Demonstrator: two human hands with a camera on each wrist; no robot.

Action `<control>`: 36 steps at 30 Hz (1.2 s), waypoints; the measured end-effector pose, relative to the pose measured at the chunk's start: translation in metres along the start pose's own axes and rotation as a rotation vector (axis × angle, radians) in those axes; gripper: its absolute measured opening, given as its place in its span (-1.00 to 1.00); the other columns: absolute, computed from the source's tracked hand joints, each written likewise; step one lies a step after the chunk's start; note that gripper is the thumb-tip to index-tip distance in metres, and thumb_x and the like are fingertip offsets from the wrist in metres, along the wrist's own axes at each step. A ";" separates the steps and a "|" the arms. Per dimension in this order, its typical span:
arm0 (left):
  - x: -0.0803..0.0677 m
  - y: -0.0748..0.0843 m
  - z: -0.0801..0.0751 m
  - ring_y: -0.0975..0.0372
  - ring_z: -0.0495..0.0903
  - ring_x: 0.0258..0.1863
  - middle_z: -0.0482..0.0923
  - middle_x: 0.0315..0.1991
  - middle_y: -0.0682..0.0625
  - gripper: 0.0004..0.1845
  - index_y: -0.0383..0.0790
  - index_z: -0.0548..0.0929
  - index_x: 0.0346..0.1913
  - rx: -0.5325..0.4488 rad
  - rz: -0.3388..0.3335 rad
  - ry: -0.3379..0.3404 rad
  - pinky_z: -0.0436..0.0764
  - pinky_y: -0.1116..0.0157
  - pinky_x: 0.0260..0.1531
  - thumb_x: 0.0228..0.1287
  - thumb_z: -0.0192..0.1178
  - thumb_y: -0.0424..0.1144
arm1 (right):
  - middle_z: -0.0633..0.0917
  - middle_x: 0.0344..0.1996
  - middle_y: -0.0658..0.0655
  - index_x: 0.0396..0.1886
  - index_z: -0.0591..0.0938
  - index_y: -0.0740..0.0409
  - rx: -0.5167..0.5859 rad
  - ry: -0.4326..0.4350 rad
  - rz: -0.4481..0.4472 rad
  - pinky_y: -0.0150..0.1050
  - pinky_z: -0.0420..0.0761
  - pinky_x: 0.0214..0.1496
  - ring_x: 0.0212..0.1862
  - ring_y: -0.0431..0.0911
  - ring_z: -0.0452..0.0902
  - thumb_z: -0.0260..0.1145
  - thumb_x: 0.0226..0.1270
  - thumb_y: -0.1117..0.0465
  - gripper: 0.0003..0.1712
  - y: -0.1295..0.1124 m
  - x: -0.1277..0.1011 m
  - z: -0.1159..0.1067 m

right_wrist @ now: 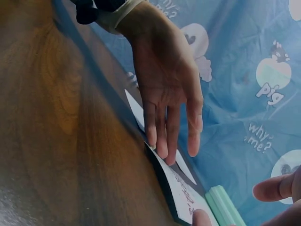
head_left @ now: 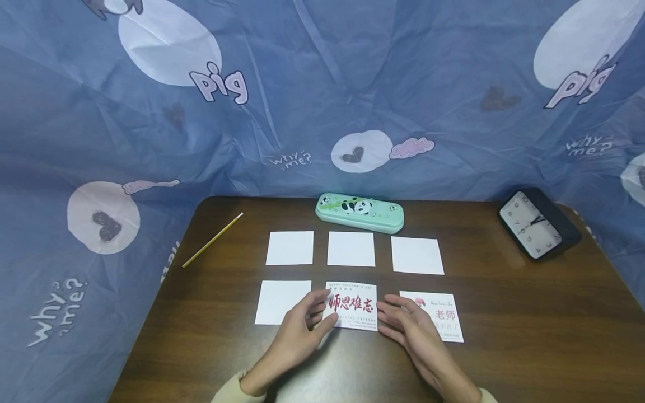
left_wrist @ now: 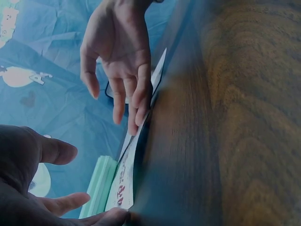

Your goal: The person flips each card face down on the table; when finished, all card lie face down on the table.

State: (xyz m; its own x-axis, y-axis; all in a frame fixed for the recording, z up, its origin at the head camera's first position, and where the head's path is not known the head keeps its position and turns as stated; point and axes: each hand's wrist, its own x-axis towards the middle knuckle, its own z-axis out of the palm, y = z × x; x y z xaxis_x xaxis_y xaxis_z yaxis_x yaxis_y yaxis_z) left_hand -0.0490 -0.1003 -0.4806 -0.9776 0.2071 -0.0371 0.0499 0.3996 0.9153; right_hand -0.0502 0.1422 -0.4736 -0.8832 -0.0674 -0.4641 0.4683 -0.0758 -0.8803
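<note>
Got the left hand (head_left: 297,333) and right hand (head_left: 418,341) either side of the red-lettered card (head_left: 353,305), middle of the near row, with fingers loosely spread, lightly touching at most, not pinching. Probably at the straightening-up step, so would call for tiny nudges, then letting go. Can read 师恩难忘 there, and 老师 on the right-hand card (head_left: 445,316). Farther back, just digits on the clock (head_left: 531,224), plus "pig" and "why me?" across the cloth (head_left: 302,84).

Gap btwn rt. printed card (head_left: 445,314) & clk (head_left: 533,225)
</note>
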 end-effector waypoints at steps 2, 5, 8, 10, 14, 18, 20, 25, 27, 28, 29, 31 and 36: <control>-0.001 0.000 0.000 -0.19 0.64 0.25 0.59 0.30 -0.34 -0.46 -0.38 0.52 0.34 0.003 0.003 -0.004 0.71 0.05 0.21 0.43 0.32 -0.17 | 0.50 0.42 0.45 0.50 0.28 0.35 0.012 0.004 -0.004 -0.14 0.72 0.29 0.31 0.08 0.61 0.11 0.57 0.23 -0.40 -0.002 0.001 -0.001; -0.001 0.001 0.000 -0.20 0.63 0.26 0.58 0.31 -0.35 -0.45 -0.38 0.51 0.35 0.016 0.006 -0.010 0.71 0.03 0.20 0.43 0.32 -0.15 | 0.52 0.40 0.45 0.49 0.28 0.33 0.035 0.007 -0.014 -0.20 0.73 0.25 0.26 0.03 0.65 0.08 0.56 0.27 -0.42 -0.005 0.002 -0.001; 0.000 0.003 0.000 -0.20 0.63 0.27 0.57 0.33 -0.35 -0.44 -0.37 0.51 0.36 0.037 0.009 -0.016 0.71 0.01 0.20 0.44 0.32 -0.12 | 0.52 0.39 0.45 0.49 0.28 0.32 0.045 -0.004 -0.031 -0.25 0.73 0.22 0.22 -0.01 0.67 0.06 0.57 0.29 -0.43 -0.006 0.003 -0.001; 0.000 0.004 0.000 -0.20 0.63 0.26 0.57 0.33 -0.35 -0.43 -0.36 0.52 0.35 0.052 0.019 -0.023 0.71 0.00 0.19 0.44 0.33 -0.10 | 0.53 0.39 0.44 0.49 0.29 0.33 0.047 -0.013 -0.039 -0.27 0.73 0.20 0.18 -0.03 0.68 0.06 0.57 0.28 -0.44 -0.007 0.004 -0.001; 0.000 0.008 0.001 -0.20 0.63 0.26 0.57 0.32 -0.36 -0.40 -0.36 0.50 0.37 0.087 0.055 -0.041 0.71 -0.02 0.18 0.45 0.32 -0.05 | 0.59 0.32 0.37 0.48 0.35 0.32 0.043 -0.036 -0.044 -0.31 0.74 0.16 0.07 -0.09 0.72 0.08 0.58 0.29 -0.46 -0.008 0.010 0.000; -0.002 0.014 0.002 -0.13 0.63 0.27 0.60 0.30 -0.30 -0.37 -0.32 0.51 0.39 0.144 0.086 -0.039 0.69 -0.05 0.22 0.45 0.30 0.01 | 0.68 0.18 0.25 0.46 0.37 0.38 0.036 -0.081 -0.057 -0.35 0.75 0.12 -0.05 -0.17 0.72 0.10 0.59 0.35 -0.49 -0.006 0.017 0.002; -0.003 0.017 0.004 -0.08 0.61 0.30 0.61 0.30 -0.24 -0.37 -0.28 0.54 0.39 0.188 0.088 -0.038 0.64 -0.08 0.29 0.45 0.29 0.06 | 0.71 0.12 0.21 0.45 0.38 0.41 0.032 -0.101 -0.057 -0.36 0.76 0.10 -0.08 -0.21 0.72 0.11 0.60 0.36 -0.49 -0.006 0.020 0.004; -0.003 0.023 0.009 0.01 0.56 0.34 0.61 0.31 -0.14 -0.38 -0.14 0.60 0.36 0.270 0.059 -0.051 0.52 -0.10 0.36 0.44 0.25 0.19 | 0.69 0.18 0.29 0.44 0.36 0.45 0.011 -0.134 -0.059 -0.37 0.76 0.09 -0.02 -0.25 0.71 0.13 0.57 0.39 -0.48 -0.006 0.022 0.009; -0.003 0.024 0.011 0.03 0.57 0.31 0.61 0.28 -0.12 -0.40 -0.12 0.63 0.33 0.270 0.052 -0.051 0.53 -0.07 0.33 0.43 0.26 0.20 | 0.67 0.23 0.34 0.44 0.34 0.46 -0.004 -0.151 -0.065 -0.37 0.75 0.10 0.01 -0.25 0.71 0.14 0.56 0.39 -0.47 -0.007 0.023 0.011; -0.003 0.024 0.012 0.05 0.58 0.29 0.61 0.27 -0.10 -0.42 -0.11 0.64 0.32 0.271 0.050 -0.049 0.55 -0.04 0.31 0.43 0.26 0.19 | 0.67 0.23 0.35 0.44 0.33 0.46 -0.012 -0.161 -0.070 -0.37 0.75 0.10 0.02 -0.24 0.72 0.14 0.56 0.39 -0.46 -0.007 0.023 0.012; -0.003 0.025 0.013 0.06 0.58 0.27 0.62 0.25 -0.09 -0.43 -0.11 0.64 0.30 0.268 0.051 -0.044 0.56 -0.01 0.28 0.42 0.27 0.18 | 0.67 0.23 0.36 0.45 0.33 0.47 -0.015 -0.170 -0.071 -0.37 0.75 0.11 0.03 -0.23 0.72 0.15 0.55 0.37 -0.45 -0.007 0.023 0.013; -0.003 0.025 0.015 0.07 0.60 0.23 0.62 0.22 -0.08 -0.46 -0.09 0.65 0.28 0.260 0.059 -0.035 0.58 0.05 0.21 0.42 0.28 0.17 | 0.67 0.24 0.37 0.45 0.31 0.48 -0.015 -0.190 -0.070 -0.35 0.75 0.11 0.02 -0.21 0.73 0.16 0.56 0.35 -0.43 -0.006 0.024 0.014; -0.001 0.026 0.018 0.04 0.63 0.20 0.62 0.19 -0.12 -0.48 -0.08 0.61 0.29 0.160 0.062 -0.042 0.66 0.11 0.17 0.46 0.25 0.16 | 0.63 0.31 0.36 0.49 0.30 0.43 -0.021 -0.214 -0.052 -0.35 0.73 0.15 0.09 -0.19 0.71 0.22 0.56 0.25 -0.36 -0.003 0.023 0.018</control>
State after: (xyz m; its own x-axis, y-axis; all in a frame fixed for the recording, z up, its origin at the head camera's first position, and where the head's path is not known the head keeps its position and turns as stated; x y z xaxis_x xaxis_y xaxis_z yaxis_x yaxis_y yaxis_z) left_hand -0.0429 -0.0744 -0.4642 -0.9623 0.2719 -0.0025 0.1451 0.5212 0.8410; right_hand -0.0717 0.1230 -0.4797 -0.8798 -0.2737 -0.3886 0.4198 -0.0642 -0.9053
